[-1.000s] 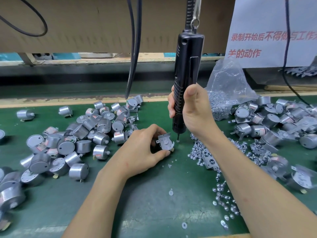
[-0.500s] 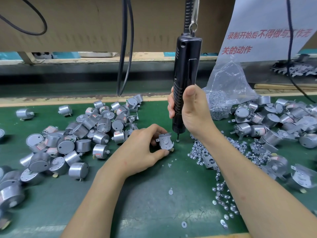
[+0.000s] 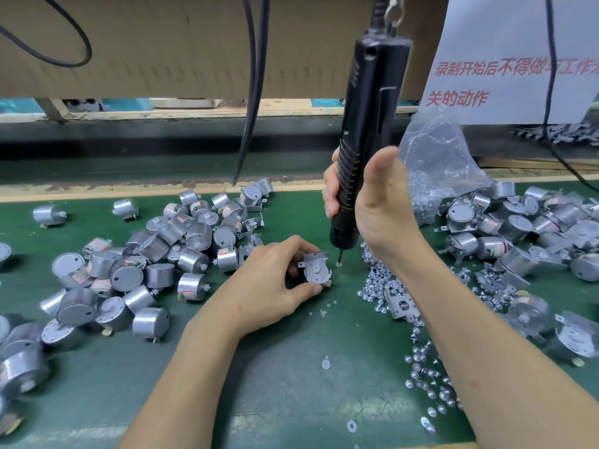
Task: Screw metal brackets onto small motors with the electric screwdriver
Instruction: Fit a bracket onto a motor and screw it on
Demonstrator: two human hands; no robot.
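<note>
The left hand [image 3: 269,286] is pinching a small silver bracketed motor [image 3: 316,270], the right hand [image 3: 382,215] gripping the black electric screwdriver [image 3: 366,140], whose offset bit could skid.

Work on the green tabletop [image 3: 291,393]
The left hand [image 3: 270,283] holds a small motor [image 3: 316,271]; the right hand [image 3: 381,209] grips the black screwdriver [image 3: 368,124] beside it.
</note>
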